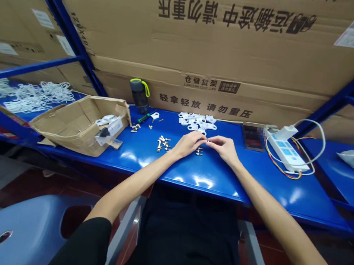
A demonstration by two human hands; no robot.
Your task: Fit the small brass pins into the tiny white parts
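My left hand (pixel 191 144) and my right hand (pixel 225 148) meet above the blue shelf top (pixel 223 173). Fingertips of both are pinched together around something small and pale, too tiny to name. Just below them lie a few small brass-coloured pieces (pixel 199 152) in a short column. To the left of my left hand is a loose heap of similar brass-coloured pieces (pixel 163 143). Beyond my fingers sits a cluster of white plastic parts with ring-shaped openings (pixel 198 121).
An open cardboard box (pixel 70 125) stands at left, near a dark bottle (pixel 140 97) and a green-handled screwdriver (pixel 143 118). White cords (pixel 38 94) lie farther left. On the right is a power strip (pixel 287 152) with cables. Cardboard (pixel 207 54) backs the shelf.
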